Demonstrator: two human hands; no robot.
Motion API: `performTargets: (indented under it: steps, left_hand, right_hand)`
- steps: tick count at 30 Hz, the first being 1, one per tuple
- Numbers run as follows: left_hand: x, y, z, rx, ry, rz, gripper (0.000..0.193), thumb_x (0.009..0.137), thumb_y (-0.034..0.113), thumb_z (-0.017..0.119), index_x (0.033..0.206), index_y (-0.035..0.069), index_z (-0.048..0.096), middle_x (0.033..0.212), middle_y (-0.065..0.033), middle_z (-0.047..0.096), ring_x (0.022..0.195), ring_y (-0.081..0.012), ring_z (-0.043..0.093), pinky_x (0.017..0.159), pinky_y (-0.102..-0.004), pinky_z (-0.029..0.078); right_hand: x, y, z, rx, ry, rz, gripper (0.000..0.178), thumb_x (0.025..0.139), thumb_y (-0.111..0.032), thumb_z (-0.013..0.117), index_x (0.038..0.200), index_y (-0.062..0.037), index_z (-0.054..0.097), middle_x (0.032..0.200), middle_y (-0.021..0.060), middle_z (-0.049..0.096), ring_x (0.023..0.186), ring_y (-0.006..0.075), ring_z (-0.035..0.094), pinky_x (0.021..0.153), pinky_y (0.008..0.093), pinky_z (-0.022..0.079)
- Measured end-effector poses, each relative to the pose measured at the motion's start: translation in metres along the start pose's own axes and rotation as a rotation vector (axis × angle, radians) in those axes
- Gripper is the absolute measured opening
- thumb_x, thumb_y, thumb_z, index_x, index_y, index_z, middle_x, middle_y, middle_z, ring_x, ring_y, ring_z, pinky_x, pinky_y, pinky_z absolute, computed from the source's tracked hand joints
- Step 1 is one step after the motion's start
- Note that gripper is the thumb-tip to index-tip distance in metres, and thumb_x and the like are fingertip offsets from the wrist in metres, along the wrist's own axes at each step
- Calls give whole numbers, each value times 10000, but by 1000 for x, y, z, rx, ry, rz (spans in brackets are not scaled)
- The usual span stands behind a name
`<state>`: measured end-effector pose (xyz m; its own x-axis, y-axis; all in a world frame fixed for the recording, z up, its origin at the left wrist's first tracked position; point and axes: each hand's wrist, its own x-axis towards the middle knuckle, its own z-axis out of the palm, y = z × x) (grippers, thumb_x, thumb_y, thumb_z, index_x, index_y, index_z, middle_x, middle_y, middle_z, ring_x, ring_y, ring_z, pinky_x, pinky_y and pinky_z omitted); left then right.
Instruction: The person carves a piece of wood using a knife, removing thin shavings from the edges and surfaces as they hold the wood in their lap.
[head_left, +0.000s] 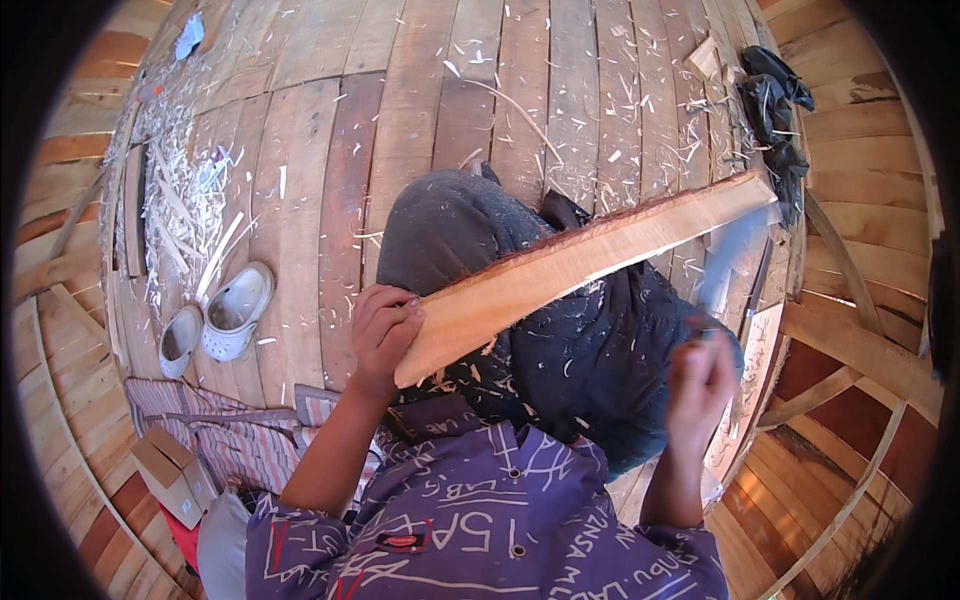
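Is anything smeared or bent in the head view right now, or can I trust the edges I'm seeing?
Head view: the right hand and the blade it swings are motion-blurred; the left hand and the plank are sharp. Fisheye bends the floorboards toward the rim, with black corners. Light is even daylight, no harsh glare.
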<state>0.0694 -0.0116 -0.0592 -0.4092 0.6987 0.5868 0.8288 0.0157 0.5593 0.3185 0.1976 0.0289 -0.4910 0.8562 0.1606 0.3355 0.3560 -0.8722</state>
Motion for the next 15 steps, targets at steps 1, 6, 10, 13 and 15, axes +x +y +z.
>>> performTargets:
  steps: [1,6,10,13,15]
  left_hand:
    - [-2,-1,0,0,11,-13,191,631,-16,699,788,9,594,813,-90,598,818,-278,616,747,-422,494]
    - [1,-1,0,17,6,1,186,638,-21,695,788,2,587,806,-98,594,812,-280,617,740,-425,493]
    - [2,0,0,21,9,-3,189,637,-18,693,793,1,588,799,-102,591,803,-284,615,732,-427,491]
    - [1,2,2,3,-4,-10,192,638,-11,692,799,1,588,807,-104,593,802,-285,613,732,-430,489]
    - [1,3,1,25,5,-28,194,640,-5,692,805,3,590,815,-103,594,805,-285,613,738,-433,486]
  right_hand:
    - [4,-5,-12,211,79,213,347,981,-311,496,1106,7,557,611,-18,431,468,26,348,390,183,238]
    - [3,4,-11,429,-47,275,315,982,-273,494,1061,24,565,652,-19,475,506,29,400,418,194,303]
    - [-7,-13,-3,323,-562,536,291,922,-192,611,1111,30,611,674,-18,531,554,32,458,485,192,350]
    - [-1,-12,-5,315,-482,429,317,934,-204,600,1151,27,611,694,-5,553,555,33,463,475,190,350]
    - [-14,-11,14,487,-406,561,324,946,-226,586,1144,29,605,656,-3,529,540,37,450,454,192,336]
